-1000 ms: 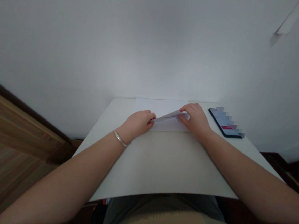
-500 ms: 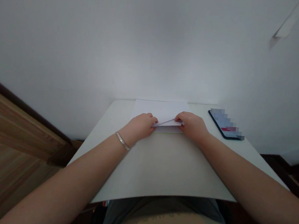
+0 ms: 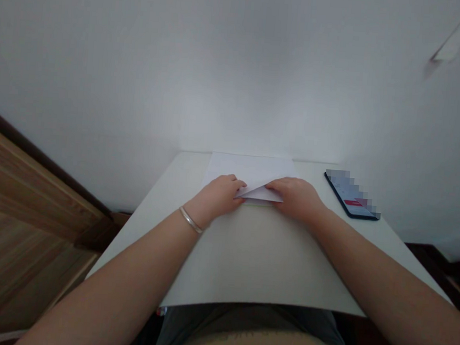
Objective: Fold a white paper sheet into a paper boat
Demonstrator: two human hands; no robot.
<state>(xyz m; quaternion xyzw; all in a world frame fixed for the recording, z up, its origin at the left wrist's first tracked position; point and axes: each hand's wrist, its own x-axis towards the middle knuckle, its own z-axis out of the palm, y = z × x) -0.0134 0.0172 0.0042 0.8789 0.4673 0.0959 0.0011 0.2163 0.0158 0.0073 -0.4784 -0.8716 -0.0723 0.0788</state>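
Observation:
A folded piece of white paper is between my hands, one flap crossing it at a slant. My left hand pinches its left end, thumb and fingers closed on the edge. At the other end my right hand grips the paper with the fingertips on the flap. Beneath and behind it lies white paper, reaching to the table's far edge; whether this is one sheet or a stack I cannot tell. A silver bangle circles my left wrist.
The white table stands against a pale wall. A phone with a lit, partly blurred screen lies at the right. Wooden panelling is on the left.
My right fingertips have shifted slightly left along the flap, which now lies lower across the folded paper. The view has shifted a little.

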